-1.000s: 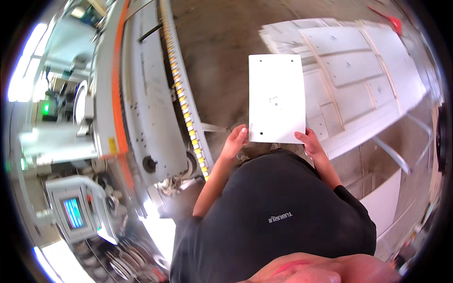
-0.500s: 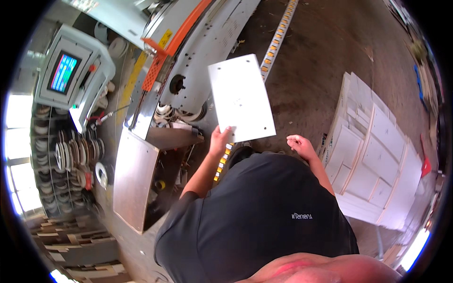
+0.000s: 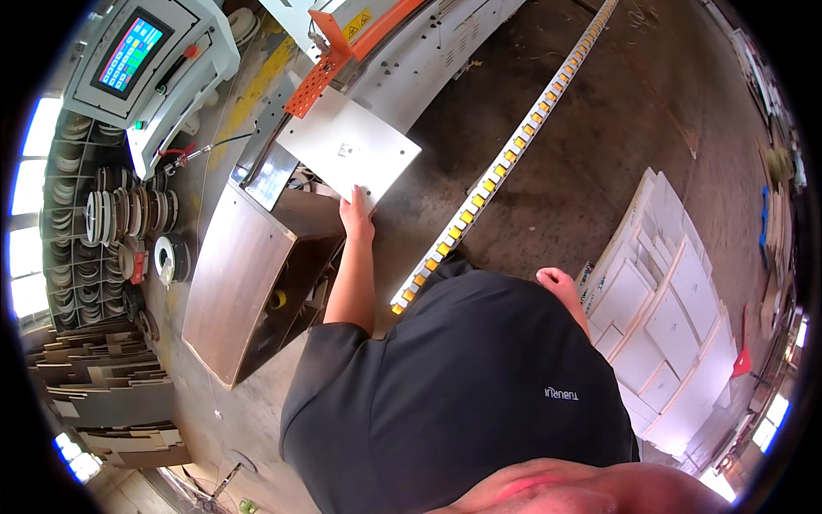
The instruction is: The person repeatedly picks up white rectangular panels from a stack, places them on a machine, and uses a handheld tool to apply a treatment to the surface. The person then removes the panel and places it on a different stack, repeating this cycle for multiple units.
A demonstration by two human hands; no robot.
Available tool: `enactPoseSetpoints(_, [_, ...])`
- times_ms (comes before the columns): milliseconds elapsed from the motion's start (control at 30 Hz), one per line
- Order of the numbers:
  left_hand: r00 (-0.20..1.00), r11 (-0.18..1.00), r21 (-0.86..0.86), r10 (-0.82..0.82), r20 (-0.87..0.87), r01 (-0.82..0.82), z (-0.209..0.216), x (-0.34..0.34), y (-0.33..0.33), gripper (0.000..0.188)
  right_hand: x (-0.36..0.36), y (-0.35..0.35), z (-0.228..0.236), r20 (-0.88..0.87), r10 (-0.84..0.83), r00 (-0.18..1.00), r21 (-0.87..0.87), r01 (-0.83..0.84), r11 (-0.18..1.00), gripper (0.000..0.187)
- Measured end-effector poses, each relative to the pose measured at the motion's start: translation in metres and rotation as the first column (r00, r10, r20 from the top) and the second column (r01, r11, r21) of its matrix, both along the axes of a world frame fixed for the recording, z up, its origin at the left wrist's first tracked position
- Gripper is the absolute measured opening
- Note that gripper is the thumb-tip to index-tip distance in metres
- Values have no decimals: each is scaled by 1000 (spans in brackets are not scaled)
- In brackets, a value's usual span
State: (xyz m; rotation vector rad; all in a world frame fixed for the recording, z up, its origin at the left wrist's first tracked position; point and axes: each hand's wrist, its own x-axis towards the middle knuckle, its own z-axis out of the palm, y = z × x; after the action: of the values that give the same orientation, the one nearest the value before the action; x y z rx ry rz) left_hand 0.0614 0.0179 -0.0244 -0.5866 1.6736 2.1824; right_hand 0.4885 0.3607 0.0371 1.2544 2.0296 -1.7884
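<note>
My left hand (image 3: 356, 219) is closed on the near edge of a white rectangular panel (image 3: 364, 147) that has small dark holes near its corners. The panel's far left end lies at the metal infeed plate (image 3: 272, 177) of a machine, beside an orange perforated bracket (image 3: 318, 86). Its right part sticks out past the machine's side. Low on my right, my right hand (image 3: 560, 284) hangs beside my body, fingers curled and nothing visible in them. The nearest thing to it is a stack of white panels (image 3: 664, 317).
A brown wooden cabinet (image 3: 235, 283) with an open side stands below the infeed. A control console (image 3: 141, 64) with a lit screen is at upper left, above rolls of edge banding (image 3: 128, 214). A rail with yellow rollers (image 3: 488, 184) slants across the floor.
My left hand has carried the panel left and forward to the machine, turning it on the way. My right hand has drawn slightly back and right. The view has shifted.
</note>
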Motion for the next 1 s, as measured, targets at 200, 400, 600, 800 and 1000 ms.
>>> enactPoseSetpoints(200, [978,980,-99,157,-133,-171,35,-23,20,76,-5,-19,20,90,-15,996,69,9,998,32])
enactPoseSetpoints(400, [938,987,-25,143,-316,-159,13,-46,40,90,22,-28,22,149,-37,988,110,21,994,31])
enactPoseSetpoints(600, [936,983,107,173,-306,-147,15,-66,93,90,66,-38,-3,180,-164,970,85,150,985,31])
enactPoseSetpoints(800, [951,985,150,124,-284,-84,1,-96,157,94,94,-66,6,247,-321,915,71,313,947,33])
enactPoseSetpoints(1000, [986,995,36,-84,-141,90,33,-88,208,93,153,-88,-7,191,-413,890,197,378,905,37])
